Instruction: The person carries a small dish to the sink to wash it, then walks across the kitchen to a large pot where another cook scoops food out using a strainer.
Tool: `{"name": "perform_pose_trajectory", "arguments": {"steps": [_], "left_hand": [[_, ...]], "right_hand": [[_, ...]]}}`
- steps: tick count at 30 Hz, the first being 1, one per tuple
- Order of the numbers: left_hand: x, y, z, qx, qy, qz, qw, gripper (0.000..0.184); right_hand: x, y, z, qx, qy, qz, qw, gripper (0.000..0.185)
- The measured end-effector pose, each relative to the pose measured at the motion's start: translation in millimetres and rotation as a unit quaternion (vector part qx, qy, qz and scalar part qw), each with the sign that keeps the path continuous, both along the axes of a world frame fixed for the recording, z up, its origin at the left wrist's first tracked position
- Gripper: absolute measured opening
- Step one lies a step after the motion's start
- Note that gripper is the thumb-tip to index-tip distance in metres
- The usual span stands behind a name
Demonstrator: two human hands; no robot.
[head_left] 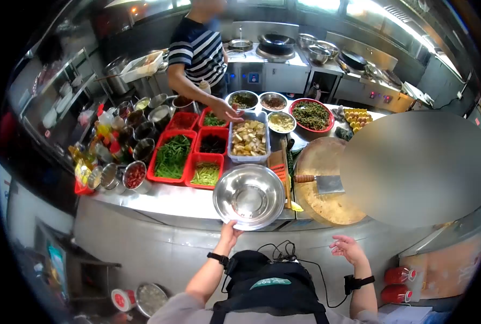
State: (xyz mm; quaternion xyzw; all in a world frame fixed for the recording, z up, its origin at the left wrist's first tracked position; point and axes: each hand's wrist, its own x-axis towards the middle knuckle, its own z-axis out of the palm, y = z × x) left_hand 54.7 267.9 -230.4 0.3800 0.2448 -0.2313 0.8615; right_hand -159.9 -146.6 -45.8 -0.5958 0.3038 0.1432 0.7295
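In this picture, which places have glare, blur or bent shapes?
Head view: glare on the counter, ceiling light and bowl; head view, borders: fisheye curving and black corners; head view, right: a grey blur hides the area right of the cleaver; head view, top: the co-worker's head is blurred.

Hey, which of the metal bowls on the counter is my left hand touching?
The wide metal bowl at the counter's near edge: your left hand grips its rim. It looks empty, while the smaller metal bowls across the counter are filled.
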Motion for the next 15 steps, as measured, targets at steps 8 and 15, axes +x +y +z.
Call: {"name": "perform_pose_trajectory", "arguments": {"steps": [8, 15], "left_hand": [[-4, -1, -3, -0.027, -0.042, -0.026, 0.998, 0.031], [-104, -109, 104, 0.120, -0.087, -0.291, 0.945, 0.036]], "right_hand": [[-41, 8, -9, 0.012, 0.023, 0.016, 1.000, 0.036], [-105, -47, -11, 0.032, -0.025, -0.039, 0.998, 0.035]]}}
